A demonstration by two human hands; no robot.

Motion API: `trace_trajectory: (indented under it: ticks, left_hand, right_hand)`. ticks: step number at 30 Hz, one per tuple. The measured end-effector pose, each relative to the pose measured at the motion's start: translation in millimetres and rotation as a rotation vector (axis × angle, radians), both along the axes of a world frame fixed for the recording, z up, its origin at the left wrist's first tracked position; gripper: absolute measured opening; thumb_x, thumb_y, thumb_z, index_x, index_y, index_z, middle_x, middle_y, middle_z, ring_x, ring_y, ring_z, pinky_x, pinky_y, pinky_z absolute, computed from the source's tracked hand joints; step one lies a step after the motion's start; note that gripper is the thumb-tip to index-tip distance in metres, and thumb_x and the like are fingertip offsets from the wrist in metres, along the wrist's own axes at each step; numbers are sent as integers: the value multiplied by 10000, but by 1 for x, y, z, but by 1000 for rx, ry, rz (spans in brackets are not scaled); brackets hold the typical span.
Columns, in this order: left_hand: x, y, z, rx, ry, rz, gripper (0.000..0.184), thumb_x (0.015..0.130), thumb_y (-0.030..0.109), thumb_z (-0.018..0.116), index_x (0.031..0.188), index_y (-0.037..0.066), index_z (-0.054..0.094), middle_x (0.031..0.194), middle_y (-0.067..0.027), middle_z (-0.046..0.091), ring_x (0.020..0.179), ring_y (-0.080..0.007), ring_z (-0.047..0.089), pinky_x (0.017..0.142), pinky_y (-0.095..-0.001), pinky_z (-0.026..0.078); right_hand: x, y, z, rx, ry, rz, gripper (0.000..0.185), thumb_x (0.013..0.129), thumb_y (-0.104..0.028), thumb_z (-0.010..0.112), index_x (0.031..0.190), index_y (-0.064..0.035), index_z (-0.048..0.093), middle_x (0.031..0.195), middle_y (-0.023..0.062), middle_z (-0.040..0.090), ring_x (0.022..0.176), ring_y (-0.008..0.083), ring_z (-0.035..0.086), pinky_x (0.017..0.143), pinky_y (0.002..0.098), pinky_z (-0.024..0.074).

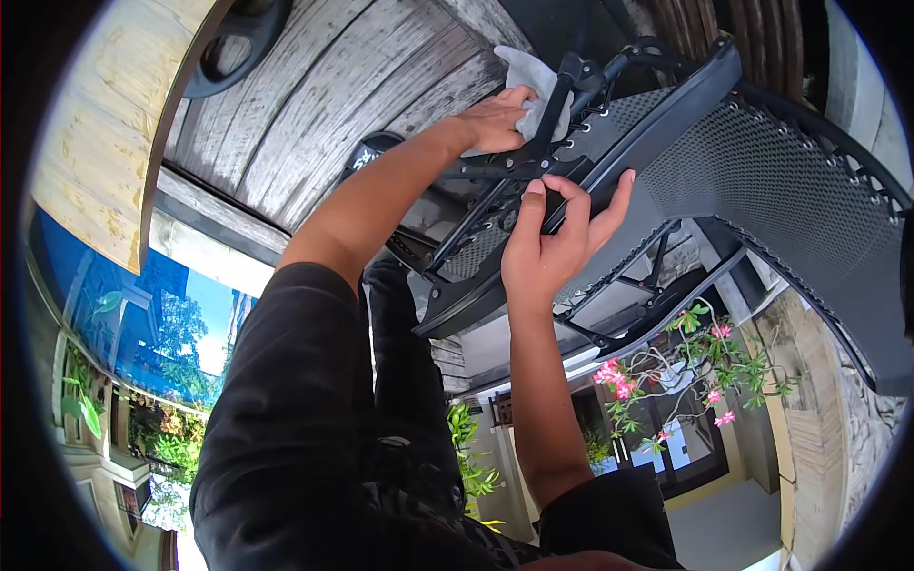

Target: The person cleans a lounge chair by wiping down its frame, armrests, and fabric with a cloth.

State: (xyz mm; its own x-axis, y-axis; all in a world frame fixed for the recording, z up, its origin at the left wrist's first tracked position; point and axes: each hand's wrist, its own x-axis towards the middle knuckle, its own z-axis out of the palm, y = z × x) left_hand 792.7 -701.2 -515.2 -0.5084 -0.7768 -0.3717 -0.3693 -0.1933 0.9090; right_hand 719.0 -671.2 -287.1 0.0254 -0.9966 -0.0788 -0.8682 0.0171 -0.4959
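L hand [495, 122] w/ grip closed on pale cloth [526, 72] at blk frame bar [550, 119], appar. bunched to suit narrow gaps, R hand [552, 243] w/ grip curled abt armrest [666, 124] edge, prob. steadying chair [671, 190] over plank floor [362, 67].

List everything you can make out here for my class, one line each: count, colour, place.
Cloth: one, light grey, top centre.
Mesh chair: one, black and grey, centre to right.
Planks: several, weathered grey, upper left.
Panel: one, beige, upper left edge.
Curved object: one, black, top left; unclear what.
Reflective-looking area: one, blue, left.
Flowers: several, pink, lower right.
Leafy plants: several, green, lower left and centre.
Shoe: one, black with white marks, above centre.
Trouser leg: one, black, centre.
Sleeves: two, black, bottom.
Left hand: one, bare, holding the cloth.
Right hand: one, bare, on the chair's long bar.
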Motion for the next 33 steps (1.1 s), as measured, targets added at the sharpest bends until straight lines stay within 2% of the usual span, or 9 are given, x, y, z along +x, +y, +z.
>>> trace_trajectory:
  ticks: [4, 7, 8, 11, 15, 18, 20, 26, 33]
  left_hand:
    - [51, 12, 22, -214, -82, -343, 640, 801, 92, 643, 1424, 188, 530, 1383, -116, 449, 1293, -339, 468, 1098, -411, 406]
    - [81, 12, 38, 38, -74, 19, 539, 869, 91, 576, 1403, 160, 550, 1309, -131, 525, 1225, -331, 543, 1030, -411, 459]
    - [78, 8, 22, -35, -16, 381, 461, 886, 117, 587, 1347, 128, 596, 1223, -138, 573, 1193, -330, 570, 1024, -409, 461]
    - [73, -42, 8, -75, 13, 603, 382, 870, 167, 641, 1239, 77, 673, 1257, -156, 613, 1246, -353, 551, 1066, -399, 440]
    - [15, -121, 13, -238, -18, 319, 578, 853, 362, 644, 1300, -4, 642, 1462, -177, 535, 1361, -341, 487, 1148, -398, 381]
    - [-24, -165, 32, 137, 137, 169, 714, 909, 487, 527, 1452, 24, 511, 1532, -209, 458, 1445, -343, 392, 1201, -387, 296]
    - [-62, -171, -2, 34, 19, 170, 654, 896, 421, 588, 1452, 87, 511, 1456, -206, 534, 1386, -348, 474, 1151, -410, 374]
    - [-81, -160, 13, 40, -240, 326, 481, 833, 207, 696, 1262, 118, 498, 1222, -154, 675, 1126, -381, 652, 927, -474, 527]
    - [-67, -160, 8, 121, -131, 561, 358, 789, 166, 715, 1132, 130, 618, 1044, -191, 731, 1027, -396, 688, 888, -484, 540]
  right_hand:
    - [0, -2, 0, -13, 15, 12, 138, 900, -163, 683, 990, -58, 675, 1591, 334, 251, 1456, 546, 245, 1153, 634, 219]
    - [-1, -1, 1, -18, 34, 12, 138, 891, -155, 684, 988, -57, 675, 1587, 330, 262, 1449, 550, 255, 1152, 638, 227]
    - [0, -2, 1, -21, 40, 13, 138, 888, -152, 684, 987, -57, 674, 1586, 328, 265, 1446, 552, 258, 1152, 639, 230]
    - [1, -3, 3, -24, 57, 16, 138, 886, -149, 679, 985, -53, 672, 1580, 331, 271, 1437, 562, 266, 1144, 648, 243]
    - [0, -3, 2, -33, 66, 26, 137, 885, -146, 675, 981, -47, 670, 1576, 338, 270, 1432, 572, 268, 1138, 657, 248]
    - [1, -4, 3, -24, 46, 14, 136, 886, -146, 673, 979, -47, 671, 1574, 345, 270, 1430, 574, 269, 1135, 664, 248]
    - [1, -4, 2, -23, 63, 11, 132, 885, -146, 673, 972, -47, 674, 1573, 346, 272, 1433, 574, 266, 1137, 667, 244]
    - [-1, -5, 1, -34, 38, 13, 122, 872, -137, 672, 955, -49, 683, 1569, 345, 282, 1433, 574, 274, 1141, 672, 238]
    - [-2, -3, 3, 9, 53, 10, 107, 879, -98, 680, 966, -34, 679, 1595, 337, 228, 1467, 524, 255, 1170, 581, 208]
